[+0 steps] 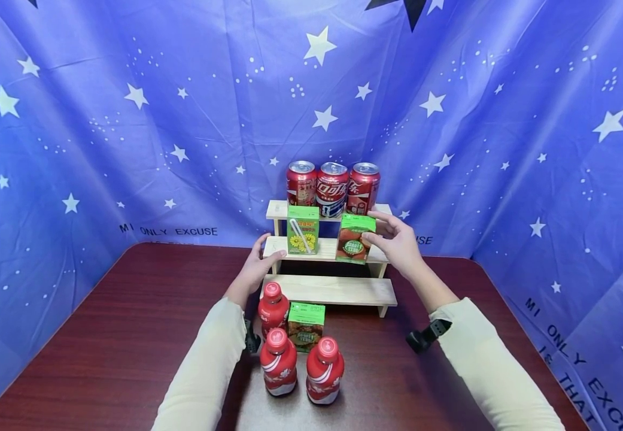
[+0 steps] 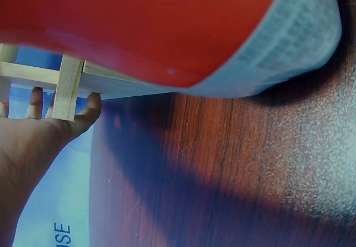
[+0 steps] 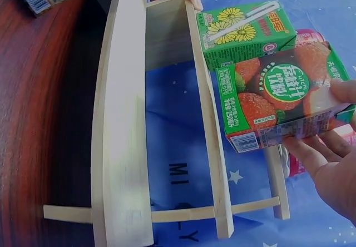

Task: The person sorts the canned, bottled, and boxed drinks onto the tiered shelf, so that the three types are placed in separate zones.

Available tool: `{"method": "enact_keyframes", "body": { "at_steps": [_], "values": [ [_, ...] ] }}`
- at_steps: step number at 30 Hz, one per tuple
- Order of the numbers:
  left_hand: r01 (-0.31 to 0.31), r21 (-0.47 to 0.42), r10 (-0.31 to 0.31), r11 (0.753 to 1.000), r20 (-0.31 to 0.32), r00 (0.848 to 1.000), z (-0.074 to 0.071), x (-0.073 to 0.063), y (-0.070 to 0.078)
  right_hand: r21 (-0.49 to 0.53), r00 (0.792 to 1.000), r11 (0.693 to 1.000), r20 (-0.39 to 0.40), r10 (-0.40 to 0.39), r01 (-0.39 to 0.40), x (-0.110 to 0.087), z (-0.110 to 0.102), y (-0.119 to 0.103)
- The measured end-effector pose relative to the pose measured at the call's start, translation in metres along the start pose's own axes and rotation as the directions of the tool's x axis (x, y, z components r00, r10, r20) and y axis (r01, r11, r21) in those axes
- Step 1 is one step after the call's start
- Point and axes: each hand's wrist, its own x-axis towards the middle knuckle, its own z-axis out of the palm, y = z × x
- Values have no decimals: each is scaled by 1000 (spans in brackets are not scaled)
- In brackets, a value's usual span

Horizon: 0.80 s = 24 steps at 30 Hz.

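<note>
A three-step wooden stand (image 1: 338,290) is on the table. My left hand (image 1: 253,270) grips the left end of its middle step, the thumb at the front and the fingers behind; the left wrist view shows them around a wooden post (image 2: 69,88). My right hand (image 1: 399,242) pinches a lychee juice box (image 1: 352,240) by its right side, at the middle step's front edge. Left of this box, a green drink box (image 1: 303,230) with yellow flowers and a white straw stands on the same step. Red cola cans (image 1: 333,190) line the top step.
In front of the stand are a red bottle (image 1: 273,308), a green-topped juice box (image 1: 306,327) and two more red bottles, one front left (image 1: 279,362) and one front right (image 1: 325,371). A blue starred cloth (image 1: 209,120) hangs behind the dark wooden table (image 1: 128,335).
</note>
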Motion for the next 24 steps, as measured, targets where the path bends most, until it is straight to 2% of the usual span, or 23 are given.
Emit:
{"method": "enact_keyframes", "body": {
  "at_steps": [10, 17, 20, 22, 24],
  "values": [
    [-6, -26, 6, 1000, 7, 1000, 0, 0, 0, 60, 1000, 998, -17, 12, -11, 16, 14, 1],
    [2, -11, -2, 1000, 3, 1000, -1, 3, -2, 86, 998, 995, -48, 47, -43, 23, 21, 3],
    [-18, -16, 18, 1000, 5, 1000, -1, 3, -5, 90, 996, 994, -59, 65, -60, 24, 23, 4],
    [-68, -29, 69, 997, 21, 997, -2, 3, -7, 93, 996, 994, -63, 70, -64, 25, 25, 4],
    [-76, -33, 77, 997, 22, 997, -2, 1, -6, 104, 996, 993, -61, 58, -51, 26, 26, 4]
  ]
}}
